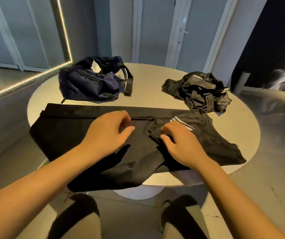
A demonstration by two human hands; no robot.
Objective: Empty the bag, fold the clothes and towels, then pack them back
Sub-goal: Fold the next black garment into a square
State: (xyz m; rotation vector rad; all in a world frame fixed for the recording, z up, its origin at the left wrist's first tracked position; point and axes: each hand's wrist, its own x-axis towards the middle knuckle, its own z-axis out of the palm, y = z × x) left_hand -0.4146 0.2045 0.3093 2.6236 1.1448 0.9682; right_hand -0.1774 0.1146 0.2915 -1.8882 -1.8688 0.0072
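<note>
Black garment (65, 135) lies spread across the near side of the table (155, 83), its near edge drooping over the rim, the first inspector reports; laid flat, presumably, for folding.

Hands? asks the second.

Right hand (179, 144) curls its fingers into a bunched ridge at the middle, likely gathering it; left hand (107, 133) rests bent-fingered beside it, grip undetermined.

Beyond?

Bag (90, 83) slumped far left, apparently emptied; crumpled dark clothes (205, 92) far right, well apart, awaiting folding.

Round table (146, 80): bag (90, 83), black garment (65, 128), clothes heap (202, 92).
</note>
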